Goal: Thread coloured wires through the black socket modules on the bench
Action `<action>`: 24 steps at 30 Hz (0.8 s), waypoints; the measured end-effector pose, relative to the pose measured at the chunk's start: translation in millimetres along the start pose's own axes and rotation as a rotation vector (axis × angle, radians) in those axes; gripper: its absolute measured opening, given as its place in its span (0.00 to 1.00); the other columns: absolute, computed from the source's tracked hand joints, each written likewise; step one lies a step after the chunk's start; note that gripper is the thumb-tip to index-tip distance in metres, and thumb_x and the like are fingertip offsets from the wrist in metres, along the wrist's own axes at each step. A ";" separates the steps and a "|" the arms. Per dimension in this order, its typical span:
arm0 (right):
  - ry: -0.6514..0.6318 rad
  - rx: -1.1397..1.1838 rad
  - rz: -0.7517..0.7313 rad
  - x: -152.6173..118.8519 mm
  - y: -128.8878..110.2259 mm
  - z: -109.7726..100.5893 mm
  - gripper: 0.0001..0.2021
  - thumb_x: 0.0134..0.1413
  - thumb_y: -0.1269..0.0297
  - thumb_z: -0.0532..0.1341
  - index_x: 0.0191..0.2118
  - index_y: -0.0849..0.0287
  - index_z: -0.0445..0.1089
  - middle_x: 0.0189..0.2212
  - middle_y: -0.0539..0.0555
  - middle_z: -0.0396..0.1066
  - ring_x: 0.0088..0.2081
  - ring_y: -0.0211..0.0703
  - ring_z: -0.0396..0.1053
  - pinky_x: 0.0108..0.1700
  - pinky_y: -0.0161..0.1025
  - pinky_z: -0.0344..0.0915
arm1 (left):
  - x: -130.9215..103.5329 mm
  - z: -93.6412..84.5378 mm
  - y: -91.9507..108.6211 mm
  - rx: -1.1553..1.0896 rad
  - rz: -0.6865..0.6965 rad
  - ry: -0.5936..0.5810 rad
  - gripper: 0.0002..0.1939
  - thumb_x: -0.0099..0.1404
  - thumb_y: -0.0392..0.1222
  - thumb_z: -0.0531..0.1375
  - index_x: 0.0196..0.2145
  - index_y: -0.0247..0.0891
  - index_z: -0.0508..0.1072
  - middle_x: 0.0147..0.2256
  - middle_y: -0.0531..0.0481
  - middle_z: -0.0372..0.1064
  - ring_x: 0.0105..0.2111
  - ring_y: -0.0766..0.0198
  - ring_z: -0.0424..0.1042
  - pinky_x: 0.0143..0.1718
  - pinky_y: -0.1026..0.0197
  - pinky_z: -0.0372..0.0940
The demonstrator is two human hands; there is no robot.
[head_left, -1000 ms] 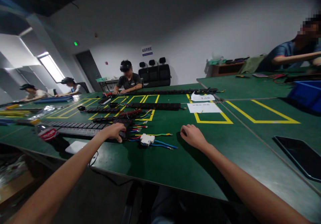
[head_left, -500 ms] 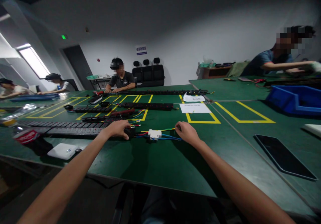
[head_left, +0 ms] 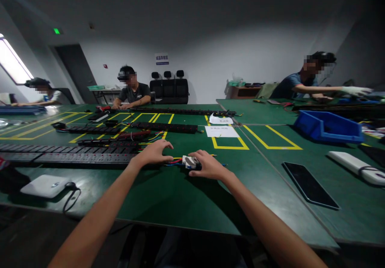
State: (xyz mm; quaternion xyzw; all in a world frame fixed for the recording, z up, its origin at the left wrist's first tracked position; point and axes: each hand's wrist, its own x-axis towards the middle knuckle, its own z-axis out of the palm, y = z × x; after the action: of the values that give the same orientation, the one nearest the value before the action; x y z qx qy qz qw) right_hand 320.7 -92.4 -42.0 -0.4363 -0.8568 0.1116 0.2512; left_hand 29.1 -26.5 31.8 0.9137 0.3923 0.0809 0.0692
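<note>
A white circuit breaker [head_left: 187, 162] lies just above the green table, with red, blue and yellow wires [head_left: 175, 162] running from its left side. My right hand [head_left: 209, 165] grips the breaker from the right, thumb below and fingers over its top. Wire ends stick out beyond that hand. My left hand [head_left: 155, 153] is near the right end of a long black power strip [head_left: 90, 157], thumb and fingers apart, beside the wires. I cannot tell whether it touches the strip, whose end is hidden behind the hand.
More black strips [head_left: 168, 127] with loose wires lie behind. A paper sheet [head_left: 221, 131], a blue bin [head_left: 327, 125], a phone [head_left: 309, 184] and a white device [head_left: 356, 167] are to the right. A white box [head_left: 45, 186] and dark bottle [head_left: 12, 178] stand left. Other people sit around.
My right hand has moved left from the wire ends onto the circuit breaker. My left hand has shifted toward the breaker and opened wider. The camera view has turned right.
</note>
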 end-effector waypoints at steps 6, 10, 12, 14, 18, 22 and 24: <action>0.030 -0.086 0.015 3.4 -3.9 5.1 0.23 0.52 0.65 0.71 0.54 0.57 0.71 0.48 0.58 0.74 0.47 0.50 0.68 0.49 0.44 0.63 | 26.3 28.7 14.7 -0.125 0.100 -0.112 0.15 0.71 0.49 0.62 0.47 0.35 0.74 0.45 0.46 0.74 0.44 0.58 0.75 0.47 0.49 0.72; 0.048 -0.085 0.009 3.6 -2.7 -1.0 0.13 0.60 0.61 0.67 0.49 0.55 0.73 0.44 0.55 0.76 0.45 0.49 0.71 0.48 0.43 0.63 | 25.0 44.0 11.4 -0.153 0.103 -0.121 0.14 0.72 0.48 0.61 0.47 0.34 0.74 0.43 0.46 0.74 0.41 0.60 0.75 0.43 0.52 0.73; 0.057 -0.101 0.029 4.0 -2.1 -3.5 0.09 0.65 0.60 0.62 0.48 0.54 0.74 0.42 0.55 0.77 0.44 0.48 0.71 0.47 0.42 0.62 | 22.4 49.2 9.8 -0.146 0.088 -0.110 0.14 0.73 0.48 0.61 0.47 0.34 0.74 0.43 0.47 0.74 0.39 0.61 0.75 0.42 0.53 0.74; 0.082 -0.131 0.075 4.9 -0.9 -3.9 0.09 0.69 0.60 0.59 0.47 0.54 0.73 0.41 0.55 0.77 0.44 0.47 0.70 0.46 0.41 0.62 | 20.5 52.8 9.8 -0.126 0.070 -0.085 0.14 0.73 0.48 0.61 0.47 0.34 0.74 0.43 0.47 0.74 0.39 0.61 0.75 0.42 0.53 0.73; 0.111 -0.127 0.175 7.2 1.9 1.4 0.10 0.71 0.60 0.56 0.49 0.54 0.72 0.42 0.55 0.75 0.44 0.46 0.70 0.45 0.39 0.62 | 19.0 56.6 15.5 -0.065 0.053 -0.044 0.14 0.73 0.48 0.61 0.47 0.35 0.74 0.44 0.46 0.74 0.41 0.60 0.75 0.44 0.51 0.73; 0.126 -0.102 0.216 8.3 2.8 6.3 0.10 0.72 0.60 0.54 0.50 0.55 0.70 0.45 0.56 0.75 0.47 0.46 0.71 0.46 0.39 0.62 | 17.3 58.4 23.1 -0.005 0.058 -0.006 0.13 0.73 0.48 0.61 0.47 0.35 0.74 0.44 0.46 0.74 0.42 0.59 0.75 0.45 0.51 0.73; 0.114 -0.102 0.207 7.5 3.3 5.6 0.11 0.71 0.59 0.55 0.52 0.55 0.69 0.46 0.56 0.74 0.48 0.47 0.71 0.46 0.39 0.62 | 16.2 58.9 25.3 0.018 0.065 0.011 0.13 0.73 0.48 0.61 0.47 0.35 0.74 0.44 0.46 0.74 0.41 0.59 0.75 0.45 0.51 0.73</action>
State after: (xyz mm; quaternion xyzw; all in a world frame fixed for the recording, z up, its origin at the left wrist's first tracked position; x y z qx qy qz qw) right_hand 316.3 -84.3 -45.6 -0.5403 -0.7961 0.0685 0.2640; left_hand 69.9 -35.7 -19.5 0.9260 0.3635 0.0847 0.0561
